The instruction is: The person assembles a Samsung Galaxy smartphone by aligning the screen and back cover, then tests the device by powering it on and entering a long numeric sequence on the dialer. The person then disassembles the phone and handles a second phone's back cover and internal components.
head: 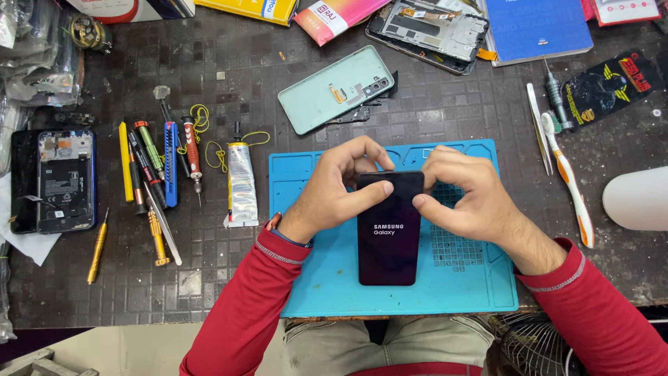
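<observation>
Both hands, left hand [334,191] and right hand [463,195], pinch the top edge of the black glass smartphone [390,230] lying on the blue silicone mat [320,278]; fingers closed on it. Even pressure from both thumbs seems wise.

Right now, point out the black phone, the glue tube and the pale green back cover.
black phone [388,237], head view, middle of its dark screen.
glue tube [242,182], head view, middle of the tube body.
pale green back cover [327,94], head view, flat inner face.
</observation>
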